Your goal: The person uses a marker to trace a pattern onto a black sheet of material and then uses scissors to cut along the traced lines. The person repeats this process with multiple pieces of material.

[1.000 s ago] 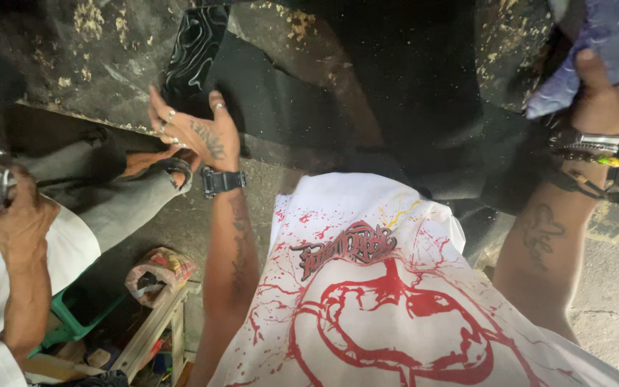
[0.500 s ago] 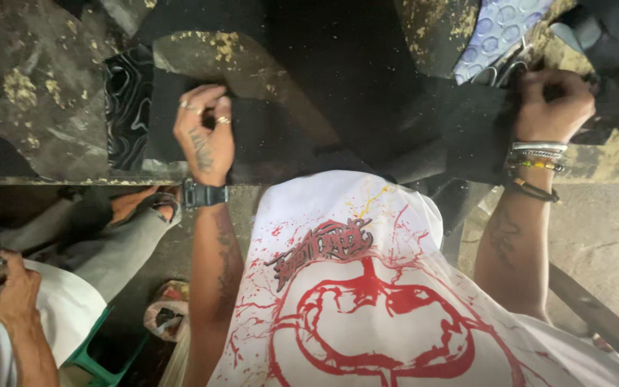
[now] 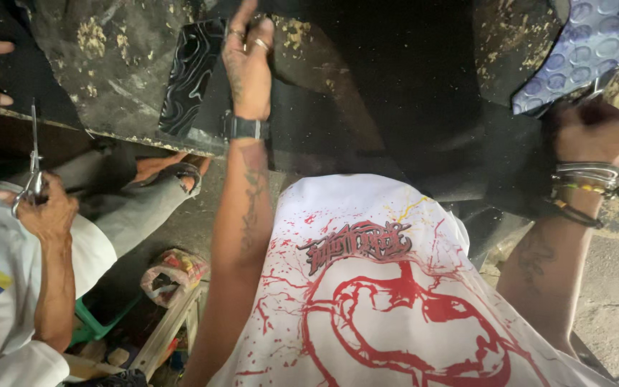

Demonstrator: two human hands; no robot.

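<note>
Two hands work a black sheet [image 3: 410, 93] spread over a stained worktable [image 3: 109, 64] — the left hand [image 3: 248, 64] presses flat and open on it, the right hand [image 3: 596, 132] is closed on its far edge. Beside them, a co-worker's hand [image 3: 44, 211] grips scissors [image 3: 34, 161].

Black sheet [image 3: 395, 107] lies flat across the stained worktop, matte and dark, and runs from my left hand [image 3: 247, 68] to my right hand [image 3: 596, 132]. Left hand lies flat on it, fingers spread. A glossy black strip [image 3: 188, 75] with pale swirl marks lies just left of that hand, angled slightly.
</note>
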